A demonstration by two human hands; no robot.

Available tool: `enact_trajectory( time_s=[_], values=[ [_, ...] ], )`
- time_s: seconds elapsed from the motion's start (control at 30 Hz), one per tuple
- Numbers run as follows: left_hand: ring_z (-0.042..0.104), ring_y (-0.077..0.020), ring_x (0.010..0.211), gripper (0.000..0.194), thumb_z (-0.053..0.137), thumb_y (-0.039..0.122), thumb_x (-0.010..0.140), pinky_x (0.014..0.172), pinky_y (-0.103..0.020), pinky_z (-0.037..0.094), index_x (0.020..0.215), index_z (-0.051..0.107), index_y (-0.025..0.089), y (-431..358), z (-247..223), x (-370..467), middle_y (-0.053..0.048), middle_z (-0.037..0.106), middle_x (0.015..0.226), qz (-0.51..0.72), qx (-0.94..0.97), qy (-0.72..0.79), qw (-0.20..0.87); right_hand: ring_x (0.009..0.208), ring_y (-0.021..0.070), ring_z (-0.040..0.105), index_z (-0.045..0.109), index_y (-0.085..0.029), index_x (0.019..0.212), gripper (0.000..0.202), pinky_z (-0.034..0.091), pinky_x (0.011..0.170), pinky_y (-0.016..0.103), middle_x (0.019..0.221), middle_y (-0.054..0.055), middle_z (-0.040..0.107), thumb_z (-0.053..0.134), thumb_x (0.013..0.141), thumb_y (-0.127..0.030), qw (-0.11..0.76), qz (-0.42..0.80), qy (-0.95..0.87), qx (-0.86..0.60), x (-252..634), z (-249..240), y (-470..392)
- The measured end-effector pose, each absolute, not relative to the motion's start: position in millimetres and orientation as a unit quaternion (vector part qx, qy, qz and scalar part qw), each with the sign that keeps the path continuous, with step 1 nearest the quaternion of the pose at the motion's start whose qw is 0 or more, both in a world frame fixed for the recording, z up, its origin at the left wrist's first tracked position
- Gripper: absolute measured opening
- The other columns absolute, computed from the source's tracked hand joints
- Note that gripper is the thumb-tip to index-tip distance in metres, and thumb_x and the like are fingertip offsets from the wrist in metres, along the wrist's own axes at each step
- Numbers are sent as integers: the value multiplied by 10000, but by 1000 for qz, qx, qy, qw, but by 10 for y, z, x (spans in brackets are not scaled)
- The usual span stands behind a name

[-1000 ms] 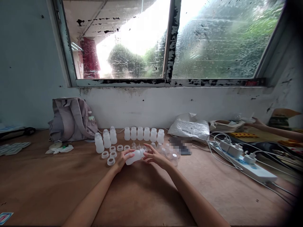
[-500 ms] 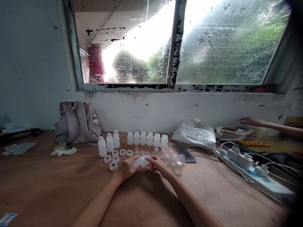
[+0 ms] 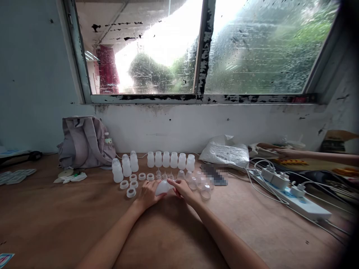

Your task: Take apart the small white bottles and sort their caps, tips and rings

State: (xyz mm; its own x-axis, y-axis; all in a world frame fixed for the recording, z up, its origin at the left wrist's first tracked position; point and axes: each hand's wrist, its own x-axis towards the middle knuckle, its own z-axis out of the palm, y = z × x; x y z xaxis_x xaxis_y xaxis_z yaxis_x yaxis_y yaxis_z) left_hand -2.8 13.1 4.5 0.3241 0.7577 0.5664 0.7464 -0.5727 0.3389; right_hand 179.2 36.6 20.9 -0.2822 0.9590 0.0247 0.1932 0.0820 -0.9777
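Note:
A frosted white baby bottle [image 3: 162,188] lies tilted between my hands, low over the table. My left hand [image 3: 148,193] is wrapped round its body. The fingers of my right hand [image 3: 181,189] close on its right end; what exactly they pinch there is hidden. Just beyond stand several clear bottle nipples [image 3: 164,175]. White collar rings [image 3: 131,192] lie to the left of my left hand. Clear dome caps [image 3: 206,191] are spread to the right of my right hand. Behind them, several open bottles [image 3: 166,160] stand in a row, and three capped bottles [image 3: 117,170] stand at the left.
A grey backpack [image 3: 84,142] leans on the wall at the left. A silver plastic bag [image 3: 226,154], a pixelated dark object [image 3: 214,175] and a power strip [image 3: 305,203] with cables lie to the right. Another person's arm [image 3: 316,155] reaches in from the right.
The view has shifted slightly, so everything sits a little further left and higher. My hands still hold the bottle, now turned somewhat. The other person's hand has lowered to the cloth bag.

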Motion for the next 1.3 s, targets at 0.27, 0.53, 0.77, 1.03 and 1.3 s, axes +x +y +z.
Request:
enact_trajectory(
  time_s=[0.27,0.53,0.77,1.03,1.3],
  values=[
    [540,-234,891,389,507,443,717,778,-320,398,1035,506,219,53,99,63,-67,589,969,427,756,467,170,725,123,565,512,-225,1016,446,477,620,253,861,19,558,657,619,-365,409,629,-577,-322,1850,429,212],
    [519,-230,891,502,628,433,611,766,-319,398,1029,500,186,58,159,78,-72,565,981,465,730,431,255,874,178,527,538,-174,852,328,425,777,301,865,37,568,656,613,-366,457,602,-581,-302,1728,406,182],
    [529,-126,552,314,475,428,735,590,-296,423,859,547,149,-110,200,212,-41,557,738,374,554,268,694,756,174,559,492,-203,1033,405,445,565,268,1042,83,546,542,691,-413,405,701,-545,-218,1712,513,100],
    [498,-109,506,390,437,462,731,520,-266,416,799,562,99,-87,145,195,-55,535,704,341,426,230,806,913,208,544,443,-211,1109,461,447,629,273,1095,96,541,546,693,-383,427,713,-520,-196,1690,518,62],
    [511,-117,500,443,392,498,750,486,-251,403,890,538,104,-106,79,291,-53,527,698,339,448,222,797,864,206,565,521,-186,989,345,447,592,258,980,86,598,543,691,-359,420,712,-507,-244,1727,492,85]
  ],
)
